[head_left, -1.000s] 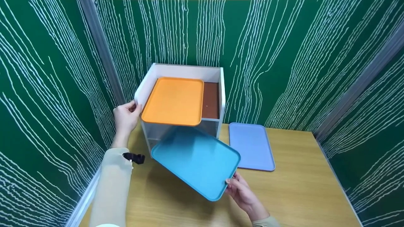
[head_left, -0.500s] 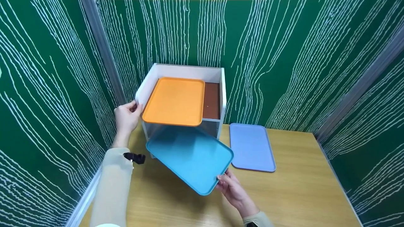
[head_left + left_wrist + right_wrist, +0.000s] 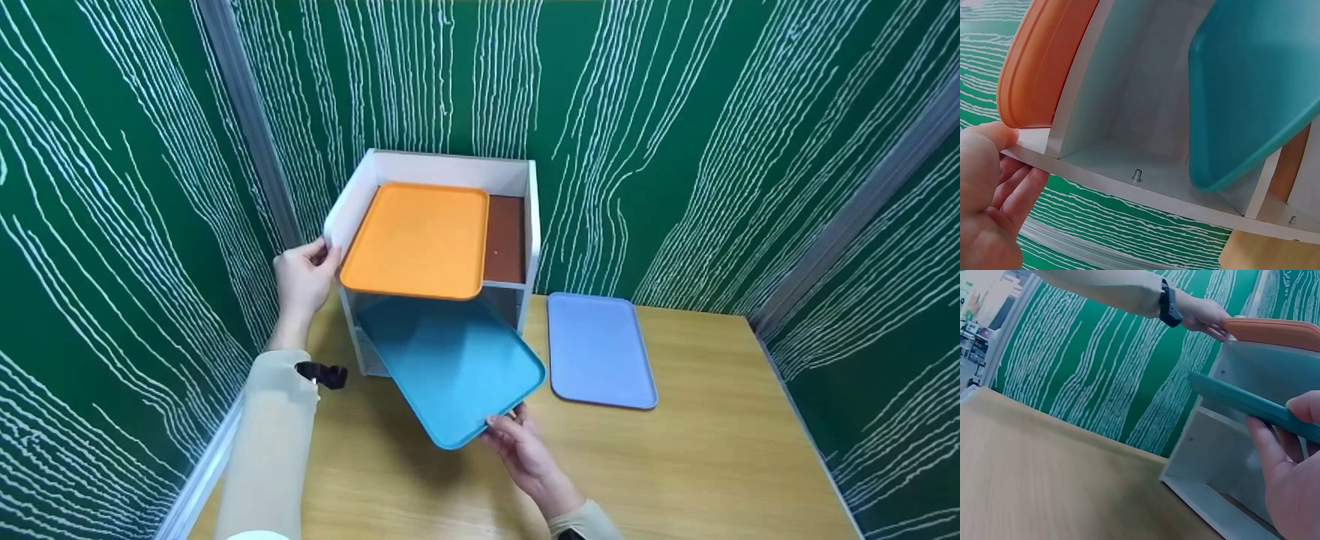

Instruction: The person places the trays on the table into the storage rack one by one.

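A teal tray (image 3: 457, 367) is pinched at its near edge by my right hand (image 3: 525, 457), thumb on top and fingers beneath. Its far end reaches into the front opening of a white shelf unit (image 3: 534, 217), under the orange tray (image 3: 420, 240). That orange tray lies on the unit's brown top board and overhangs the front. My left hand (image 3: 304, 281) grips the front edge of the unit's left side panel, close to the orange tray's corner. In the left wrist view, a corner of the teal tray (image 3: 1247, 101) sits at the middle compartment, above a metal peg (image 3: 1137, 175).
A lavender tray (image 3: 602, 351) lies flat on the wooden table (image 3: 705, 435), right of the unit. Green walls with white lines (image 3: 600, 112) stand behind and at both sides. The lower compartment (image 3: 1213, 478) shows below the teal tray in the right wrist view.
My right hand has moved left and slightly away from me, turning the teal tray and bringing its far end into the unit's opening. The left hand keeps its grip on the panel.
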A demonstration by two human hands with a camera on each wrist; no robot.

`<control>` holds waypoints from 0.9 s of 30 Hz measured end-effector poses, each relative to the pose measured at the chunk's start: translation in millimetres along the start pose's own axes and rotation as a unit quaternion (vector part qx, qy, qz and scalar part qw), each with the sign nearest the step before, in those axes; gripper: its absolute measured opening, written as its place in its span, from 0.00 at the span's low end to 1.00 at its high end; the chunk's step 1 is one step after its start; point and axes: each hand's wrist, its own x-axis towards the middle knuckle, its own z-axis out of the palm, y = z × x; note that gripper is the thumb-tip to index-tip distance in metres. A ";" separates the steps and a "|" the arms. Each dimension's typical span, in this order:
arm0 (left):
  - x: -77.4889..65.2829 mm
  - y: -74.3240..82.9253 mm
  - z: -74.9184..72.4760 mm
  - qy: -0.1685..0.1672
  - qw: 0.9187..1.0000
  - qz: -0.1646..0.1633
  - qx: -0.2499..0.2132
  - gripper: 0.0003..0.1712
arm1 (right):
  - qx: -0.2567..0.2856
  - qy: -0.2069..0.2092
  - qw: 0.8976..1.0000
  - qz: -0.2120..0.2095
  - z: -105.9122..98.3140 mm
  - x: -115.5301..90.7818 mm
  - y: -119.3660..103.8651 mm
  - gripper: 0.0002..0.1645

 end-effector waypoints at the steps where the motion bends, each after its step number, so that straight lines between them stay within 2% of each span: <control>1: 0.0 -0.1 -0.4 -0.001 1.000 -0.001 -0.001 0.20 | 0.003 0.005 1.000 0.002 3.1 1.0 1.8 0.47; 5: -0.3 -0.8 -1.2 -0.008 1.000 -0.017 -0.014 0.22 | 0.024 0.023 0.999 0.006 15.8 5.7 8.8 0.39; 8: -0.4 -1.2 -0.6 -0.015 0.999 -0.026 -0.027 0.23 | 0.045 0.034 0.998 0.008 24.5 8.5 14.2 0.36; 12: -0.7 -1.1 -0.7 -0.018 0.999 -0.027 -0.028 0.23 | 0.073 0.042 0.996 0.006 34.5 13.1 21.8 0.40; 16: -1.2 -0.3 -1.4 -0.012 0.999 -0.031 -0.023 0.22 | 0.108 0.029 0.994 -0.011 42.9 18.4 27.4 0.50; 19: -0.8 0.2 -0.6 -0.012 0.999 -0.036 -0.022 0.22 | 0.127 0.025 0.991 -0.022 48.3 21.9 29.8 0.51; 27: -1.9 2.4 1.2 -0.018 0.998 -0.045 -0.031 0.22 | 0.162 0.054 0.985 -0.029 67.2 30.1 35.1 0.38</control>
